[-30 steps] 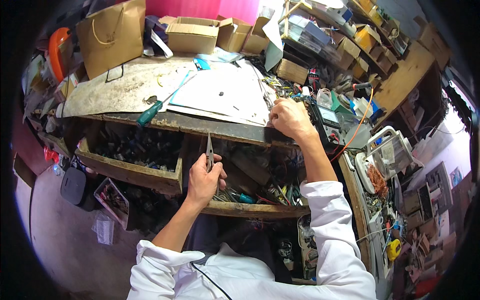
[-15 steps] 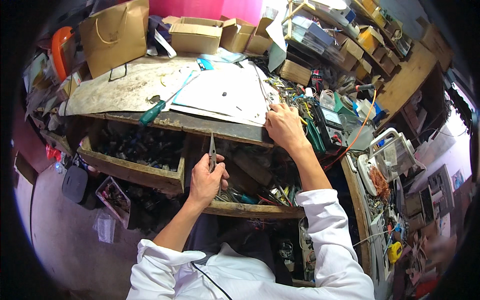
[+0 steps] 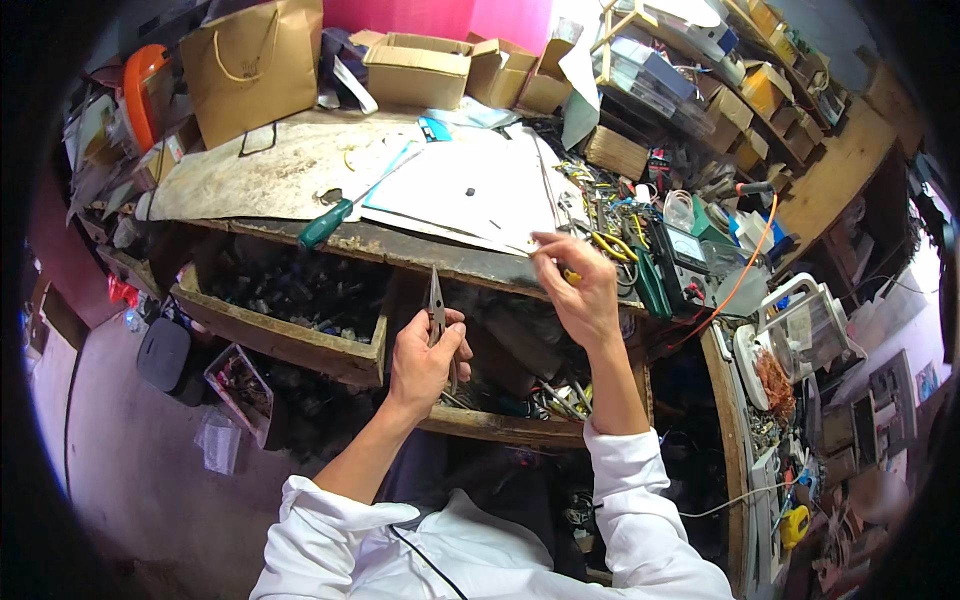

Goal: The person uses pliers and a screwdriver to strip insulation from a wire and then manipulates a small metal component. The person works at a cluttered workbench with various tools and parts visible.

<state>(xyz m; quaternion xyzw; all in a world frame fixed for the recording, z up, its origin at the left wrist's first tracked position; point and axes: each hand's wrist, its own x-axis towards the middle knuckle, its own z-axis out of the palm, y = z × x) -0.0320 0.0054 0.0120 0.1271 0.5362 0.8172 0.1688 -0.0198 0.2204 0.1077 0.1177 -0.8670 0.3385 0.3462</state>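
Observation:
My left hand (image 3: 425,362) is closed around needle-nose pliers (image 3: 436,302), their tips pointing up in front of the bench edge. My right hand (image 3: 582,290) is raised over that edge, right of the pliers, its thumb and forefinger pinched together. Whatever may be between those fingertips is too small to make out. Beyond the hands, a white sheet (image 3: 430,205) bears a small dark piece (image 3: 470,191). A screwdriver with a green handle (image 3: 325,225) rests at the sheet's left. Yellow-handled pliers (image 3: 612,246) lie just behind my right hand.
Below the bench top, a wooden drawer (image 3: 275,335) full of dark parts sticks out at left; another open drawer (image 3: 500,428) holds tools. An analog multimeter (image 3: 686,250) and an orange cable (image 3: 752,250) are at right. Cardboard boxes (image 3: 415,75) stand at the back.
My right hand has lifted from the sheet's right corner and come back toward me, fingers now pinched. My left hand keeps its hold on the pliers. The whole view has shifted slightly.

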